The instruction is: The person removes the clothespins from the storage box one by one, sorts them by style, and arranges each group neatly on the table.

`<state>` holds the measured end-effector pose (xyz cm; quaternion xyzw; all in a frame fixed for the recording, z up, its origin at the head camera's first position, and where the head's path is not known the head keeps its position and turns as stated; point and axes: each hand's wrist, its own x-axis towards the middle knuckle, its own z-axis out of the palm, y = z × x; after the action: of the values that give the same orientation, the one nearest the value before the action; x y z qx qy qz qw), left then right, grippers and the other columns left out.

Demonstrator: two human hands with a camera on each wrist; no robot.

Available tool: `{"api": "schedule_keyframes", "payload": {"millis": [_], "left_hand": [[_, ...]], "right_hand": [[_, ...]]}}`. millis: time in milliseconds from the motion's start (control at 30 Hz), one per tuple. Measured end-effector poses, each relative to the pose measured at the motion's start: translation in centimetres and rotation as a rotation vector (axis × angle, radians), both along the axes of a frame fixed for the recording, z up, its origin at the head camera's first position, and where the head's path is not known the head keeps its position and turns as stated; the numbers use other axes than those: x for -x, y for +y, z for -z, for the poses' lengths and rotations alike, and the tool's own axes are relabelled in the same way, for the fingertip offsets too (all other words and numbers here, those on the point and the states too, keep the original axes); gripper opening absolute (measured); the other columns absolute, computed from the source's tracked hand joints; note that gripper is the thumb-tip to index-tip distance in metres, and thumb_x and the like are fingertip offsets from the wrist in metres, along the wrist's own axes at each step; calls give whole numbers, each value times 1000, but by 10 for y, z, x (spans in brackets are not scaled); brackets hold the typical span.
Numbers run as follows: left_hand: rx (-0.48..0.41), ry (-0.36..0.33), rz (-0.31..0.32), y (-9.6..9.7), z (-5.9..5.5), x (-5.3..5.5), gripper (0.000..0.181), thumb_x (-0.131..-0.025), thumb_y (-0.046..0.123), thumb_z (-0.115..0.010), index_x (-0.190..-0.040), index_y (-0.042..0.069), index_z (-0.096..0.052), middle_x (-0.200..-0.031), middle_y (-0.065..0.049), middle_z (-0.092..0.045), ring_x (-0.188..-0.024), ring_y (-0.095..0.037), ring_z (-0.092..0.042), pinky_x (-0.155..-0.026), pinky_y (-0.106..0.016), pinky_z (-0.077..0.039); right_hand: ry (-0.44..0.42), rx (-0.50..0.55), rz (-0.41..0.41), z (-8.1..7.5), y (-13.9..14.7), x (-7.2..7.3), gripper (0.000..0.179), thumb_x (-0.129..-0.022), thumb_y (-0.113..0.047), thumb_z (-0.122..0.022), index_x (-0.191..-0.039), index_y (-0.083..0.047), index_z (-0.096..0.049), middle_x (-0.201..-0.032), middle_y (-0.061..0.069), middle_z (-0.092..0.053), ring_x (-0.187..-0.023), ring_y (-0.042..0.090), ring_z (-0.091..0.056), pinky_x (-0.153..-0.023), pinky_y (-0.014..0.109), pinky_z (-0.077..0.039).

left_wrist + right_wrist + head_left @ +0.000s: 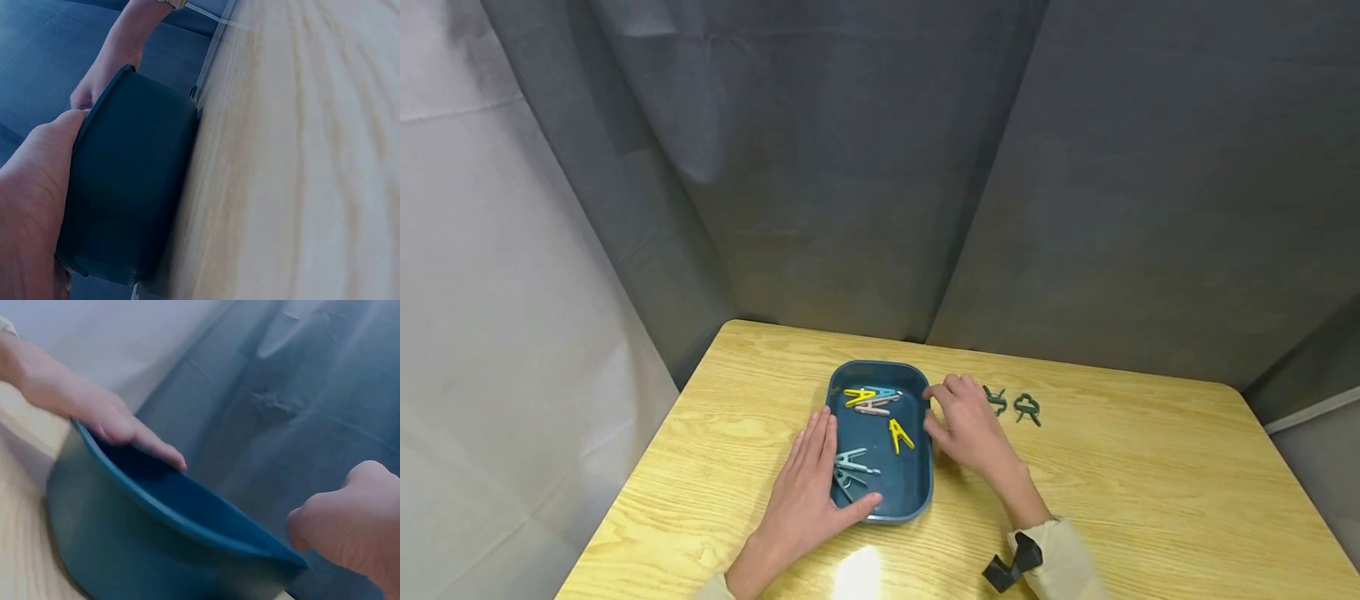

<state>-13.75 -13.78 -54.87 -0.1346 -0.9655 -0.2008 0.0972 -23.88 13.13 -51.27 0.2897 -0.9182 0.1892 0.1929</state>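
Head view: blue plastic tray (898, 487) holds coloured clips (895, 429), two green cloud-shaped clips (1027, 408) lie outside; left hand (807, 485) is flat, right hand (972, 427) I cannot tell.

Wood-grain tabletop (1150, 483) with rounded corners, bearing a dark-blue basin (880, 433) and, right of it, two dark-green clips (1027, 407).

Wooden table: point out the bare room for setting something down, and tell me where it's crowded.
Most room: the table from the dark green clips to its right edge. Another bare patch lies between its left edge and the left grip at the tray. Crowded: the strip between tray and dark green clips, largely filled by the right grip.
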Motion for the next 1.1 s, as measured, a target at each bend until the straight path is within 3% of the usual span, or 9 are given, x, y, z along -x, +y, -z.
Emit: {"api": "schedule_keyframes", "payload": {"millis": [100,267,400,567,833,1100], "left_hand": [[9,1,4,-1,2,0,125,-83,92,-47,-167,4,-15,-176,-11,-10,-162,-27,-9,-129,-46,-17],[13,11,12,-1,3,1,125,-84,91,-47,-166,2,-17,-176,-12,-10,-162,-29,-10,-129,-47,-19],[16,19,16,-1,3,0,125,-85,91,-47,-166,2,-16,-175,-13,-10,-162,-28,-9,-129,-47,-19],[22,28,12,-2,3,0,125,-85,90,-48,-166,2,-15,-175,-13,-10,-162,-27,-8,-129,-47,-19],[14,34,16,-2,3,-1,124,-85,89,-49,-166,2,-15,-175,-14,-10,-162,-28,-10,-129,-48,-20],[11,55,19,-2,2,-1,123,-86,88,-50,-166,0,-17,-175,-16,-13,-161,-30,-14,-129,-47,-21]], "right_hand": [[9,-3,-62,-1,-16,-7,18,-88,-14,-77,-104,-7,-77,-87,0,-57,-82,20,-45,-72,34,-40],[-57,-84,-222,6,-44,-19,25,-89,-21,-79,-111,-8,-76,-94,0,-61,-83,17,-46,-74,34,-43],[-99,-252,-214,14,-58,-27,43,-92,-39,-77,-125,-12,-73,-106,2,-65,-91,18,-48,-80,35,-47],[-114,-382,-171,17,-63,-32,51,-96,-55,-69,-133,-20,-72,-105,2,-64,-91,20,-47,-81,36,-46],[-66,-412,-132,20,-64,-32,43,-93,-56,-72,-107,-16,-79,-98,2,-64,-89,20,-48,-76,34,-45],[-126,-363,-110,19,-64,-32,41,-95,-54,-68,-83,-16,-75,-91,1,-65,-89,21,-54,-87,43,-53]]}}
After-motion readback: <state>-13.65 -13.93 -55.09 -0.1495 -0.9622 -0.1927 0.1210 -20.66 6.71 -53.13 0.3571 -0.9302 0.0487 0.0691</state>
